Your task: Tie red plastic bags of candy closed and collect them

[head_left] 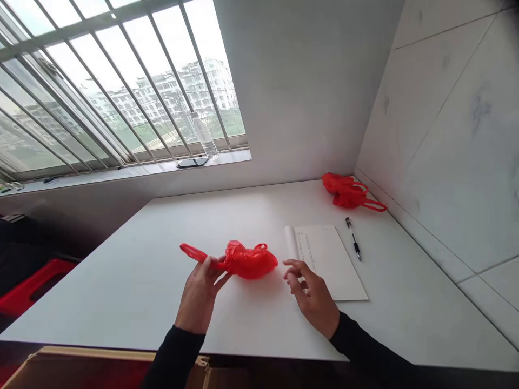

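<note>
A crumpled red plastic bag is in front of me at the middle of the white table. My left hand pinches it near one of its handles, which sticks out to the left past my fingers. To the right of the bag, apart from it, is my right hand. Its fingers are bent and spaced apart, with nothing visible between them. That hand is over the lower left part of an open notepad with handwritten lines.
A second red plastic bag lies in the table's far right corner. A black pen rests right of the notepad. On the windowsill stand a clear bottle and a dark phone. A tiled wall borders the right side.
</note>
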